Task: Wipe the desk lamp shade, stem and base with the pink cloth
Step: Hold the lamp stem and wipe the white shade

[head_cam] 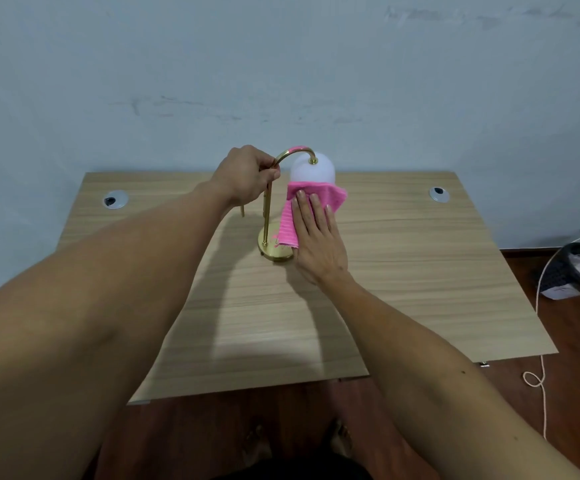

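Right hand (pixel 316 237) presses pink cloth (pixel 316 194) against shade (pixel 312 169).

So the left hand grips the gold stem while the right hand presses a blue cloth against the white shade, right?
Not quite: the head view shows the cloth is pink, not blue. The left hand does grip the curved gold stem, and the right hand presses the cloth against the white dome shade.

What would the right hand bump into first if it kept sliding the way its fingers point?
The right hand lies flat on the pink cloth, fingers pointing up toward the white shade. Going straight on, it would probably meet the shade's lower part first, through the cloth, though depth is hard to judge here.
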`<state>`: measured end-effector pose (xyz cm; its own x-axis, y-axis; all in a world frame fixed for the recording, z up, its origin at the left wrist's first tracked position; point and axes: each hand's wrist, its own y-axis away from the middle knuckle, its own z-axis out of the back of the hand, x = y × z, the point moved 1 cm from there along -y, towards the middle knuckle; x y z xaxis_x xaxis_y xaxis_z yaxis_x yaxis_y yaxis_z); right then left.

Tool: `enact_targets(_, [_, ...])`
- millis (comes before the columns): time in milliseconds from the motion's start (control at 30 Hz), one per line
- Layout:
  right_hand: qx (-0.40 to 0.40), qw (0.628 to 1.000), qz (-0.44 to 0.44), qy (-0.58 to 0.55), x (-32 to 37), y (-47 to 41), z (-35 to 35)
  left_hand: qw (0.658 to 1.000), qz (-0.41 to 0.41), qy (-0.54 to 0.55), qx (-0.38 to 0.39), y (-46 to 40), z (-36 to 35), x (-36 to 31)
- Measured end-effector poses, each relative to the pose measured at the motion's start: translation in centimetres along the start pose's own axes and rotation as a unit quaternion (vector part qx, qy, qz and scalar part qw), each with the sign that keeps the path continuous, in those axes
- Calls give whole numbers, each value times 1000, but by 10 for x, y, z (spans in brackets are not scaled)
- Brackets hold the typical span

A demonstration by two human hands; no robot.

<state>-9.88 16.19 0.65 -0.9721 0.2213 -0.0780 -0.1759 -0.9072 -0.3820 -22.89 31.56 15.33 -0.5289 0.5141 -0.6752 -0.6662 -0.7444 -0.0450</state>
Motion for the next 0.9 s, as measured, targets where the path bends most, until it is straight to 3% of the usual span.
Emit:
enact_targets(233, [6, 999, 37, 37, 8, -41, 23, 1000, -9, -8, 16, -1, 1, 0])
enact_targets(400, [40, 996, 72, 38, 3, -14, 1, 1000, -3, -8, 11, 0, 1, 1])
enact_targets(567, [68, 991, 67, -95, -20, 13, -12, 1000, 5, -1, 0, 0, 0, 0])
enact_targets(633, [100, 971, 7, -216, -27, 22, -20, 1000, 8, 0, 4, 1, 0, -1])
enact_targets(700, [138, 909, -169, -354, -30, 25, -19, 1000, 11, 2, 6, 2, 1, -2])
enact_targets(733, [148, 838, -312, -423, -32, 23, -15, 1000, 13, 5, 5, 2, 1, -2])
enact_targets(800, [130, 614, -535, -565, -38, 16, -7, 1000, 16, 5, 5, 3, 2, -3])
enact_targets(833, [101, 538, -578, -605, -44, 11, -2, 1000, 17, 3, 6, 3, 2, -3])
enact_targets(867, [67, 504, -595, -623, -49, 4, 5, 1000, 18, 3, 6, 3, 2, -4])
enact_targets(900, [31, 493, -592, -637, -53, -4, 11, 1000, 18, 3, 7, 3, 2, -4])
